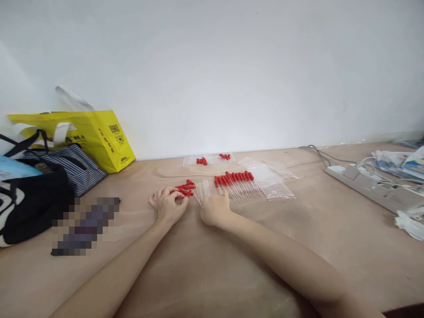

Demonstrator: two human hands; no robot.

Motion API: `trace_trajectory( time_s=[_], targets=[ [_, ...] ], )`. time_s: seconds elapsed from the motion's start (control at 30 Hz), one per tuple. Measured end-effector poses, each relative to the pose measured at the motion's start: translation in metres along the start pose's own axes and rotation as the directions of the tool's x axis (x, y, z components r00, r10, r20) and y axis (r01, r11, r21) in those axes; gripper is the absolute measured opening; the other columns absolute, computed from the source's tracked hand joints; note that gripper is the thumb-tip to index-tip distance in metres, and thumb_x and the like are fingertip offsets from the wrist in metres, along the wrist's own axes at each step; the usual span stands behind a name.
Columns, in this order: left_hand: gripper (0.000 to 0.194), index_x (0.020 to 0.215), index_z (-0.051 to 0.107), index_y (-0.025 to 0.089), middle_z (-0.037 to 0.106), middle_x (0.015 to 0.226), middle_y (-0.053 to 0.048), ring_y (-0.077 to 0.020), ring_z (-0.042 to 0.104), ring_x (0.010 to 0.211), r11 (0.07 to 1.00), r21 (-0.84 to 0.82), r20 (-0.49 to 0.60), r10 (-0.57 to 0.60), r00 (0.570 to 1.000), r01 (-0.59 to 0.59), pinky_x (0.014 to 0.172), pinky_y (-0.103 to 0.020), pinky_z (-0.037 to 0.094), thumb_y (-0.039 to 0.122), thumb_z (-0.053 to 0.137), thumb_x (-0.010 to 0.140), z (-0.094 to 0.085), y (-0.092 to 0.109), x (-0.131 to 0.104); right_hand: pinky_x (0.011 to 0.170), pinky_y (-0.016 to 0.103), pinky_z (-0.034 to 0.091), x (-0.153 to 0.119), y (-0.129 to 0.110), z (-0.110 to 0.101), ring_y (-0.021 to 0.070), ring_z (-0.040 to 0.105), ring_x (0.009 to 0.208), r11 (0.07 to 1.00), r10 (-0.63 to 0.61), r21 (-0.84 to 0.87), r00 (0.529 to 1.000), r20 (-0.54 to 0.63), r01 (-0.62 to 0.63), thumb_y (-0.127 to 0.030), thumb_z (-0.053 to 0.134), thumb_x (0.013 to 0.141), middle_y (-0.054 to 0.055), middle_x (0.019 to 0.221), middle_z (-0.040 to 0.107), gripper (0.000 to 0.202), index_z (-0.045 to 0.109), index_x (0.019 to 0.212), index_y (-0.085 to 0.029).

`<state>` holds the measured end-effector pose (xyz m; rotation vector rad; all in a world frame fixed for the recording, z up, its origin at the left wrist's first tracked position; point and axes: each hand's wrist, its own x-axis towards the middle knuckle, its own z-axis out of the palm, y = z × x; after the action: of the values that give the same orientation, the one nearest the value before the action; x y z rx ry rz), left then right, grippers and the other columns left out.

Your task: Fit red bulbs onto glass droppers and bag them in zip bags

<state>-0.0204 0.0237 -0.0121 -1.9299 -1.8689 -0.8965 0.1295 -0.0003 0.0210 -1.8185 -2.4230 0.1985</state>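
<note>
Left hand: the left hand is curled over the small pile of loose red pieces, thumb and forefinger bent together into a ring; I cannot tell if a piece is gripped.
Right hand: the right hand is bent, at the near ends of the thin clear sticks; its fingertips are partly hidden, so I cannot tell if it grips one.
Red pieces and clear sticks: they lie on the wooden counter, the pile to the left, the sticks between the pile and the row.
Row: the clear sticks with red tops lie side by side, red ends to the wall.
Clear bags: the flat clear plastic bags are just right of the row; behind, near the white wall, lie two red clusters on clear plastic.
Left side: a yellow bag, a striped pouch, a black bag and a blurred dark object.
Right side: a white power strip with cables, and a crumpled white tissue.
</note>
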Motion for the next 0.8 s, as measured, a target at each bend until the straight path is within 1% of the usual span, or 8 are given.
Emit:
trace_trajectory(
  time_s=[0.17,0.27,0.33,0.47,0.57,0.67,0.73,0.8],
  targets=[
    [0.013,0.058,0.061,0.023,0.061,0.086,-0.002,-0.0237,0.049,0.088,0.999,-0.015,-0.018,0.032,0.999,-0.033,0.086,-0.045,0.024,0.033,0.056,0.065,0.001,-0.002,0.0,0.068,0.032,0.036,-0.029,0.034,-0.006,0.023,0.059,0.076,0.995,-0.083,-0.048,0.995,0.061,0.086,-0.023,0.044,0.077,0.014,0.082,0.065,0.023,0.064,0.078,-0.013],
    [0.012,0.06,0.061,0.022,0.06,0.087,-0.003,-0.0228,0.05,0.088,0.989,-0.048,-0.024,0.142,0.99,-0.143,0.087,-0.044,0.024,0.031,0.056,0.066,-0.002,0.0,-0.003,0.063,0.028,0.036,-0.043,0.064,-0.002,0.0217,0.058,0.077,0.987,-0.14,-0.071,0.99,0.035,0.142,-0.024,0.045,0.079,0.013,0.082,0.065,0.022,0.064,0.075,-0.013],
    [0.011,0.061,0.06,0.022,0.061,0.088,-0.003,-0.0223,0.05,0.09,0.96,-0.093,0.0,0.265,0.964,-0.264,0.089,-0.044,0.023,0.029,0.055,0.067,-0.007,0.004,-0.006,0.063,0.027,0.035,-0.048,0.083,0.001,0.0207,0.057,0.078,0.987,-0.15,-0.058,0.989,-0.014,0.149,-0.024,0.048,0.079,0.011,0.078,0.065,0.018,0.062,0.073,-0.015],
    [0.007,0.062,0.058,0.021,0.061,0.09,-0.003,-0.0227,0.049,0.095,0.863,-0.169,0.066,0.491,0.869,-0.475,0.094,-0.046,0.018,0.024,0.053,0.066,-0.019,0.015,-0.014,0.064,0.024,0.034,-0.049,0.11,0.003,0.0164,0.054,0.077,0.977,-0.204,0.049,0.976,-0.078,0.208,-0.022,0.051,0.077,0.004,0.074,0.062,0.012,0.059,0.07,-0.017],
    [0.008,0.069,0.06,0.022,0.061,0.092,-0.003,-0.0238,0.049,0.097,0.84,-0.187,0.106,0.533,0.839,-0.51,0.095,-0.048,0.017,0.024,0.053,0.066,-0.023,0.02,-0.017,0.063,0.022,0.033,-0.045,0.116,0.001,0.014,0.052,0.073,0.952,-0.261,0.132,0.959,-0.109,0.275,-0.027,0.056,0.074,0.002,0.073,0.06,0.009,0.057,0.073,-0.018],
    [0.016,0.082,0.064,0.026,0.061,0.096,-0.004,-0.025,0.048,0.099,0.834,-0.192,0.129,0.544,0.829,-0.517,0.094,-0.05,0.016,0.029,0.053,0.07,-0.022,0.021,-0.018,0.066,0.023,0.032,-0.04,0.111,0.002,0.0141,0.05,0.077,0.931,-0.293,0.176,0.943,-0.157,0.319,-0.036,0.061,0.069,0.002,0.079,0.058,0.021,0.056,0.079,-0.018],
    [0.018,0.085,0.065,0.029,0.061,0.098,-0.003,-0.0244,0.048,0.099,0.817,-0.198,0.139,0.57,0.809,-0.542,0.094,-0.051,0.015,0.031,0.052,0.073,-0.019,0.02,-0.017,0.069,0.026,0.03,-0.038,0.105,0.004,0.0151,0.049,0.081,0.933,-0.285,0.173,0.943,-0.174,0.314,-0.04,0.061,0.069,0.001,0.082,0.058,0.024,0.056,0.08,-0.019],
    [0.015,0.081,0.066,0.031,0.062,0.097,-0.002,-0.0235,0.048,0.098,0.803,-0.204,0.146,0.59,0.794,-0.559,0.094,-0.05,0.014,0.031,0.052,0.075,-0.016,0.018,-0.015,0.071,0.028,0.027,-0.036,0.099,0.008,0.0159,0.049,0.083,0.944,-0.264,0.159,0.95,-0.168,0.291,-0.04,0.058,0.072,0.001,0.083,0.058,0.021,0.056,0.078,-0.02]
  ],
)
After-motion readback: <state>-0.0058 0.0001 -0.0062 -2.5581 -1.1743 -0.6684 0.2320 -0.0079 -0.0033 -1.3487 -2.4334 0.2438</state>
